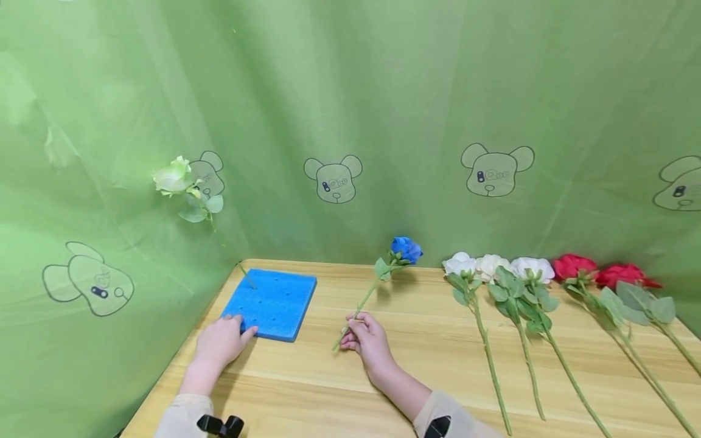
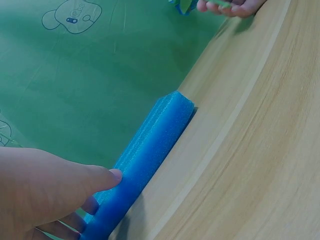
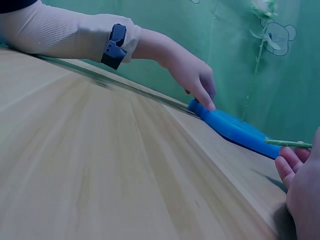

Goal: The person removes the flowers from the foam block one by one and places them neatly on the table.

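Observation:
The blue foam board (image 1: 279, 304) lies at the table's left end, with small holes in its top. My left hand (image 1: 218, 345) grips its near-left corner, the thumb (image 2: 107, 177) along the near edge. A pale green-white rose (image 1: 174, 176) stands upright in the board near its far-left part. My right hand (image 1: 372, 347) pinches a blue rose (image 1: 406, 250) low on its stem, to the right of the board. Its bloom points up and away, and the bare stem end (image 3: 280, 142) sticks out past the fingers toward the board.
On the right of the wooden table (image 1: 306, 389) lie white roses (image 1: 531, 269), a cream rose (image 1: 491, 266) and red roses (image 1: 574, 266), blooms toward the back. A green curtain (image 1: 394, 91) with bear-head prints hangs behind and along the left side.

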The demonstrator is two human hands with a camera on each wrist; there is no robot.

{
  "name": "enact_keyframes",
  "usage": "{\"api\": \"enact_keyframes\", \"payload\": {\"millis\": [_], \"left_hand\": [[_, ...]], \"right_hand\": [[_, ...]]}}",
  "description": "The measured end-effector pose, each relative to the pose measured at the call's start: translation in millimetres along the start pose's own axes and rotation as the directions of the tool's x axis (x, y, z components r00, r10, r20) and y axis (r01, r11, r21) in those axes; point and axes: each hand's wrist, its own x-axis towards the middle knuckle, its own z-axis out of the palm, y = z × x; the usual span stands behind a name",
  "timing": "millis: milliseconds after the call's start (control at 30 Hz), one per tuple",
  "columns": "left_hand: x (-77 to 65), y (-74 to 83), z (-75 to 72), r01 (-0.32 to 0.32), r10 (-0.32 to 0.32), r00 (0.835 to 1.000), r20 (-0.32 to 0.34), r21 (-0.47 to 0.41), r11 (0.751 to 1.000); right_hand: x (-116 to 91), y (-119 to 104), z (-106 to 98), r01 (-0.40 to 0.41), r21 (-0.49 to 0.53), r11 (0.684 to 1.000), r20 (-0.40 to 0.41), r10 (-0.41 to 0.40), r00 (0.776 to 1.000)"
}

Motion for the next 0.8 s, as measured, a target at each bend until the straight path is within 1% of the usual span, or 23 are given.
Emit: {"api": "enact_keyframes", "payload": {"millis": [267,400,667,800], "left_hand": [[0.3,-1.6,-2.0,0.006,-0.006,1.000,-0.004,0.007,1.000],[0.5,-1.7,-0.8,0.005,-0.005,1.000,0.009,0.006,1.000],[1.1,-1.8,2.5,-0.003,0.003,1.000,0.004,0.005,1.000],[0.8,-0.7,0.2,-0.003,0.003,1.000,0.002,0.007,1.000]], "right_hand": [[-13.5,-9.3,-21.3,-0.028,-0.009,1.000,-0.012,0.028,1.000],[-23.3,-14.0,-33.0,-0.058,-0.015,0.998,-0.033,0.057,0.998],[-43.0,-24.4,-57.0,-0.129,-0.005,0.992,-0.071,0.129,0.989],[-50.2,-29.5,-66.8,-0.149,0.006,0.989,-0.082,0.149,0.986]]}}
